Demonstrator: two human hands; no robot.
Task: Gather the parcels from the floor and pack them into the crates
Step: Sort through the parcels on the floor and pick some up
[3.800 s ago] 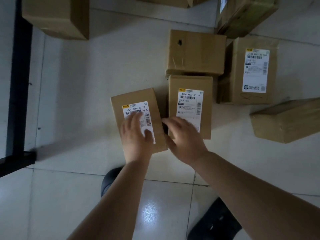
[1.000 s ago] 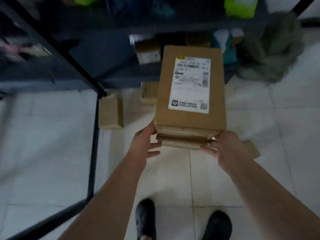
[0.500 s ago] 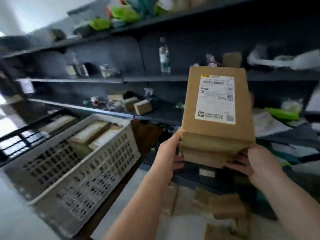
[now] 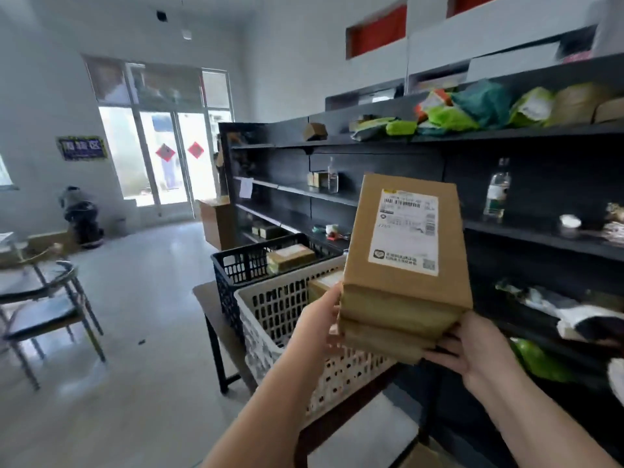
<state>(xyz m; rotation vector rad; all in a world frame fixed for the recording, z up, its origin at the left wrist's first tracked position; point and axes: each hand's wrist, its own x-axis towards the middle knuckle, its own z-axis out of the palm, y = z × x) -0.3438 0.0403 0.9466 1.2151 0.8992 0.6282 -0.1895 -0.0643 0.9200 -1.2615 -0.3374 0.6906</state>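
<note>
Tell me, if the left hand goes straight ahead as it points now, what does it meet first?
Probably the white crate: the left hand, holding the parcels, points toward its open top. Depth is unclear from one view.

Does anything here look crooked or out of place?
Only slightly: the two parcels held between the left hand and right hand are stacked unevenly, the lower one jutting out beneath. Nothing looks spilled or damaged.

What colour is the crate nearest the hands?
White crate, seen best in the head view.
</note>
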